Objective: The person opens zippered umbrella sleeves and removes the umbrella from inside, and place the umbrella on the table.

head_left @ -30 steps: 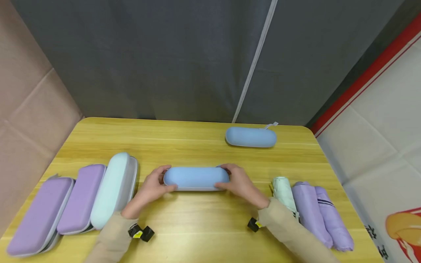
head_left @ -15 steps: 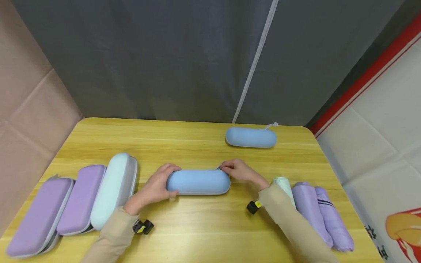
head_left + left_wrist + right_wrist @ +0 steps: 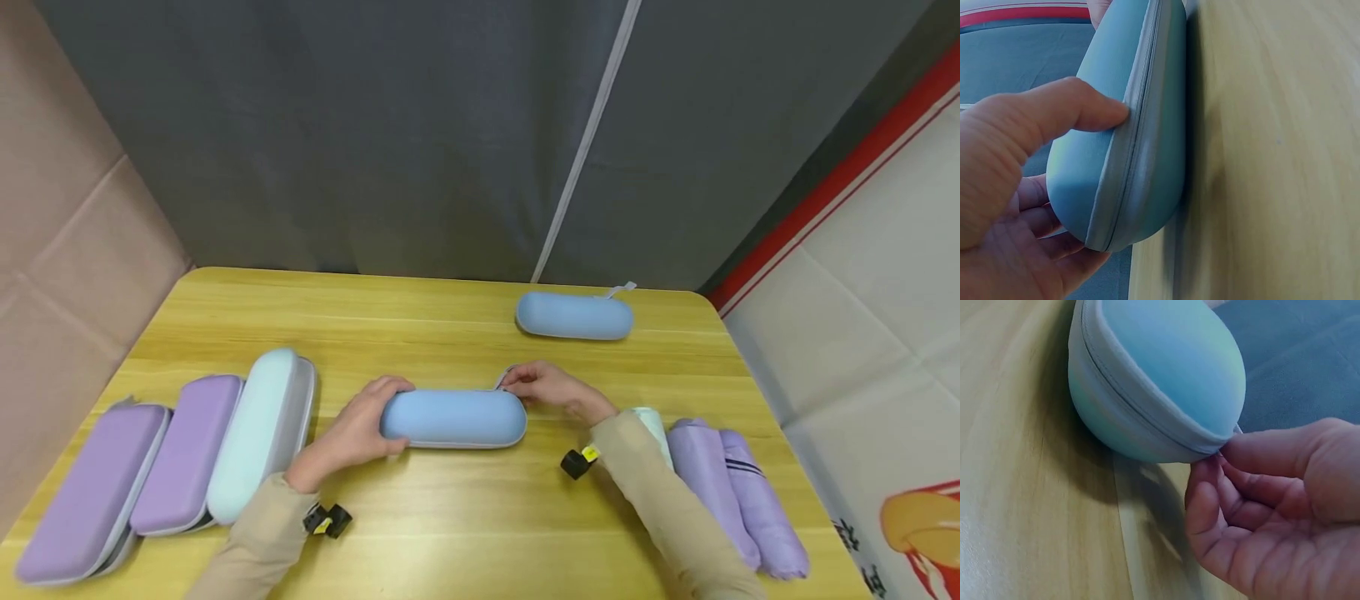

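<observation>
A light blue zippered case (image 3: 453, 418) lies lengthwise across the middle of the table. My left hand (image 3: 366, 423) grips its left end, the thumb on the near side by the zip seam and the fingers round the far side. In the left wrist view that thumb presses beside the zipper (image 3: 1138, 125), which runs together along the seam. At the far right corner my right hand (image 3: 551, 387) pinches the zipper pull, with a bit of its strap (image 3: 504, 377) showing behind the case. In the right wrist view thumb and forefinger cover most of the pull.
A second blue case (image 3: 574, 316) lies at the back right. Left of me stand a mint case (image 3: 255, 433) and two purple cases, the nearer to centre (image 3: 187, 454) and the outer (image 3: 93, 492). Folded umbrellas, purple (image 3: 708, 483) and mint (image 3: 654, 429), lie under and beside my right sleeve.
My right hand has gone from holding the case's right end to pinching the zipper pull at its far corner. The case has shifted slightly toward me; the left hand keeps its grip.
</observation>
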